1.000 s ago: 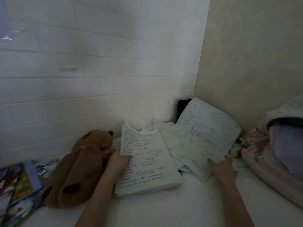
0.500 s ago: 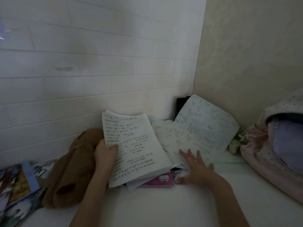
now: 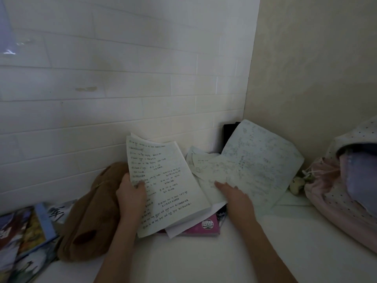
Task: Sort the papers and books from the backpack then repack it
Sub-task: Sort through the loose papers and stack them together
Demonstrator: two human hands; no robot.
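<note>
A sheaf of handwritten pages [image 3: 163, 186] is held by its left edge in the left hand [image 3: 130, 196], the grip closed with the thumb laid across the top page and the fingers hidden behind. The sheaf is tilted up off the white worktop [image 3: 204, 258], its upper edge curling toward the tiled wall [image 3: 102, 78]. The right hand [image 3: 234, 195] is laid flat, fingers extended, on a loose scribbled sheet [image 3: 216, 180]; nothing is gripped by it. Beyond that sheet, a large annotated paper [image 3: 259, 164] is leaned against the corner, partly covering a black object [image 3: 228, 131]. A pink book [image 3: 202, 226] is seen lying on the worktop under the lower corner of the sheaf, with a blank white sheet between them. A brown plush bag [image 3: 89, 217] lies just left of the left hand. Colourful books [image 3: 24, 237] are spread at the far left edge. The pink dotted backpack [image 3: 336, 193] is slumped at the right, well apart from the papers, with pale blue fabric showing in its opening. A small pale charm [image 3: 296, 185] lies beside it.
</note>
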